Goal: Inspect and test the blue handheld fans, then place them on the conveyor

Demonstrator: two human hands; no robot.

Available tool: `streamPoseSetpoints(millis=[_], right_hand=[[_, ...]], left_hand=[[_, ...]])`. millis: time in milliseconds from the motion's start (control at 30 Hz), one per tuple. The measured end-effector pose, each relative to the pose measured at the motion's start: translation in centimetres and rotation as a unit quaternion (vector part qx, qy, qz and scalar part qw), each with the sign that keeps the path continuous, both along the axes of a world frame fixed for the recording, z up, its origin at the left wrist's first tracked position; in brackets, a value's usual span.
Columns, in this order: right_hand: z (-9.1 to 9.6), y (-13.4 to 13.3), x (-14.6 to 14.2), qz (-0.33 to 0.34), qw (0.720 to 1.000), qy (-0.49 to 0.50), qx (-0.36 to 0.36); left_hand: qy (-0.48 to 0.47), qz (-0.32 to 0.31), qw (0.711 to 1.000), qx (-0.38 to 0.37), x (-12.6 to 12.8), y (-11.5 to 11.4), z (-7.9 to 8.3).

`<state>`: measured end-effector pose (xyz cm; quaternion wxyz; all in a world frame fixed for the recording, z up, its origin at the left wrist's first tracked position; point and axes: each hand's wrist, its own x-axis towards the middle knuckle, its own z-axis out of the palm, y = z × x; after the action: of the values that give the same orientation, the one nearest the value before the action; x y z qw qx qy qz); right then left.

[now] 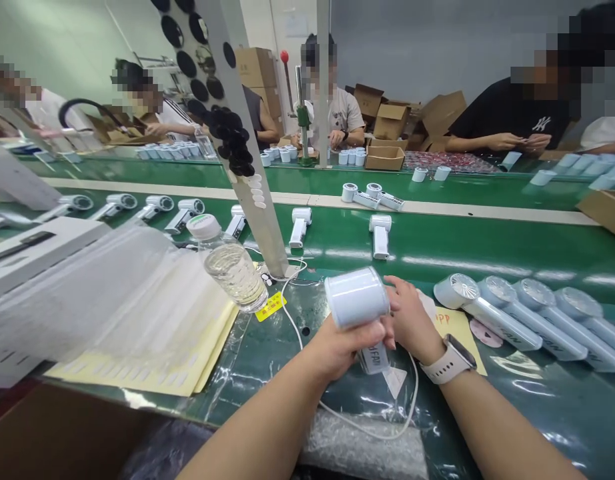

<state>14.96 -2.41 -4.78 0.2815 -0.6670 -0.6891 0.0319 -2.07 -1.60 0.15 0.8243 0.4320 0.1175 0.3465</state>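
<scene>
My left hand [337,347] is wrapped round the handle of a pale blue handheld fan [356,299], holding it upright above the green table [537,400]. My right hand [410,319], with a white watch on its wrist, touches the fan just behind the head, its fingers curled against it. A white cable [367,427] loops on the table below the fan. A row of several matching fans [527,313] lies to the right of my hands.
A water bottle [230,263] stands left of the fan beside yellow sticker sheets [152,367] and a clear plastic stack. A slanted metal post [252,173] holds black discs. More fans ride the green conveyor [437,233]. Several people work across it among cardboard boxes.
</scene>
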Motion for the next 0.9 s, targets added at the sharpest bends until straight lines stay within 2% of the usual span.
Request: streamPoseSetpoints(millis=[100, 267, 333, 433, 500, 600, 633, 700, 833, 900], right_hand=[[-1.1, -0.1, 0.1, 0.008, 0.996, 0.09, -0.01], [-0.5, -0.4, 0.9, 0.009, 0.967, 0.256, -0.009], [-0.1, -0.6, 1.4, -0.012, 0.946, 0.325, -0.001], [0.9, -1.2, 2.1, -0.034, 0.911, 0.412, 0.005], [1.9, -1.8, 2.2, -0.036, 0.866, 0.499, 0.008], [3.7, -2.8, 1.6, -0.031, 0.772, 0.635, 0.001], [4.2, -3.1, 1.2, -0.027, 0.752, 0.658, 0.002], [5.1, -3.7, 0.4, 0.0, 0.752, 0.658, 0.031], [5.4, -4.6, -1.0, 0.092, 0.805, 0.576, 0.105], [5.1, -4.8, -1.4, 0.107, 0.817, 0.559, 0.094]], left_hand=[[0.069, 0.047, 0.996, 0.039, 0.1, -0.2, 0.1], [0.096, 0.099, 0.99, -0.005, 1.0, 0.1, 0.0], [0.125, 0.132, 0.983, 0.036, 1.2, 0.1, 0.0], [0.186, 0.187, 0.956, 0.132, 1.1, 0.1, -0.1], [0.194, 0.185, 0.949, 0.165, 1.1, 0.1, -0.4], [0.2, 0.169, 0.949, 0.178, 1.2, 0.1, -0.9], [0.214, 0.174, 0.944, 0.179, 1.3, 0.2, -1.0], [0.256, 0.189, 0.932, 0.173, 1.5, 0.1, -0.8], [0.299, 0.162, 0.932, 0.127, 2.2, -0.1, 0.4], [0.283, 0.141, 0.943, 0.105, 2.6, -0.3, 0.7]])
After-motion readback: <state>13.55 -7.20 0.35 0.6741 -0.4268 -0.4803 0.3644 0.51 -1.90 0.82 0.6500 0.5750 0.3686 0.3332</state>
